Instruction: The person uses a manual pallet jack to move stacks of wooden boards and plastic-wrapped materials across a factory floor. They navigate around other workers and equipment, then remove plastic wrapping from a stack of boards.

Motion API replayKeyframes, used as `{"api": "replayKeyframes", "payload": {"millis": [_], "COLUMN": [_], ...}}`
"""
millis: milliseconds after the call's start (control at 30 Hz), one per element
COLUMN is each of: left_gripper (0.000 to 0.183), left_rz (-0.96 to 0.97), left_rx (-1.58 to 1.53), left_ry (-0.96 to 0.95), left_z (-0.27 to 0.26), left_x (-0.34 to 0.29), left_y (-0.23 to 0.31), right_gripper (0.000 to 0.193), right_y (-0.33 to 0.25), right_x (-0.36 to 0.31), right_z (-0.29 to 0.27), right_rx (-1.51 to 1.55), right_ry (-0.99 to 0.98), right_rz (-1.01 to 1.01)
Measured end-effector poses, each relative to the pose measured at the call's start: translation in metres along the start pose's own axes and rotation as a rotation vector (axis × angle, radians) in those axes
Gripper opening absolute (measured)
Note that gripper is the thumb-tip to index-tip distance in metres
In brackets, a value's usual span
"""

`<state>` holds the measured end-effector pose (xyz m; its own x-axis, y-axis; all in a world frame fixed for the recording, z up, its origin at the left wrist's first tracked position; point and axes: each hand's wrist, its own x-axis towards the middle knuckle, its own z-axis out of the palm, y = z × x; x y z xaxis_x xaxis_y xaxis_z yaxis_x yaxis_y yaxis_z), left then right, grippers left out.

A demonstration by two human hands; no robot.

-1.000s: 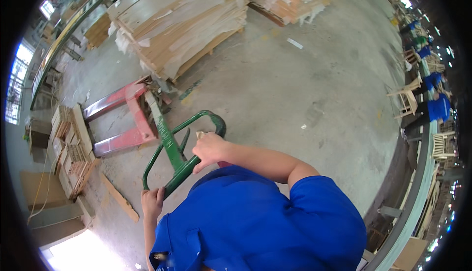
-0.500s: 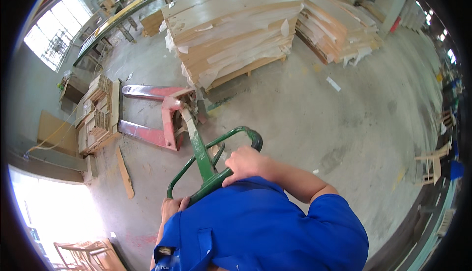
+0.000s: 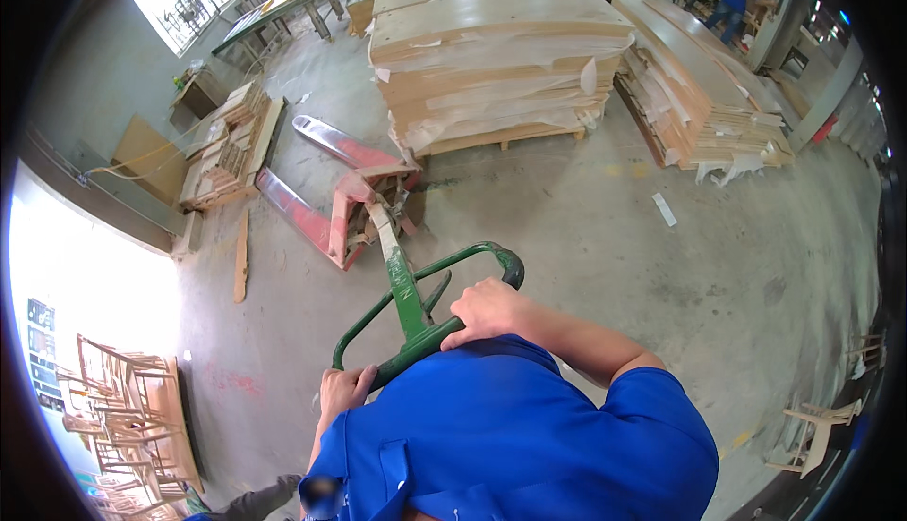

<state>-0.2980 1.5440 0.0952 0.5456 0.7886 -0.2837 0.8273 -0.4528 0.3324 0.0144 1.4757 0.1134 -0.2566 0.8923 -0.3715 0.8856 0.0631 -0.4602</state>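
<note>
A pallet jack stands before me, with a green loop handle and worn red forks pointing away to the far left. My right hand is wrapped round the near bar of the handle, right of the shaft. At the bar's left end, my left hand grips it too, its fingers partly hidden. The bar sits close against my blue shirt. Nothing rests on the forks. Beyond their tips lies a low pallet of stacked wood pieces.
A tall stack of wooden panels stands on a pallet ahead, with another panel stack to its right. Wooden chairs are at lower left, near a person's dark-clad leg. A loose board lies on the floor. People work at the back.
The view has turned, and the surroundings sit differently in it. The forks now point more obliquely past the low pallet. Both hands keep their hold on the handle. People have come into view.
</note>
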Motion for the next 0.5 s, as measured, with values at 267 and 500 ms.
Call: {"api": "replayKeyframes", "payload": {"millis": [267,500], "left_gripper": [0.046,0.052], "left_rz": [0.113,-0.023], "left_rx": [-0.046,-0.118], "left_ry": [0.046,0.219], "left_z": [0.046,0.082], "left_x": [-0.102,-0.164], "left_y": [0.006,0.050], "right_gripper": [0.064,0.053], "right_y": [-0.051,-0.037], "right_x": [-0.094,-0.191], "right_z": [0.043,0.038], "right_rx": [-0.045,0.065], "right_ry": [0.000,0.183], "right_rz": [-0.007,-0.223]}}
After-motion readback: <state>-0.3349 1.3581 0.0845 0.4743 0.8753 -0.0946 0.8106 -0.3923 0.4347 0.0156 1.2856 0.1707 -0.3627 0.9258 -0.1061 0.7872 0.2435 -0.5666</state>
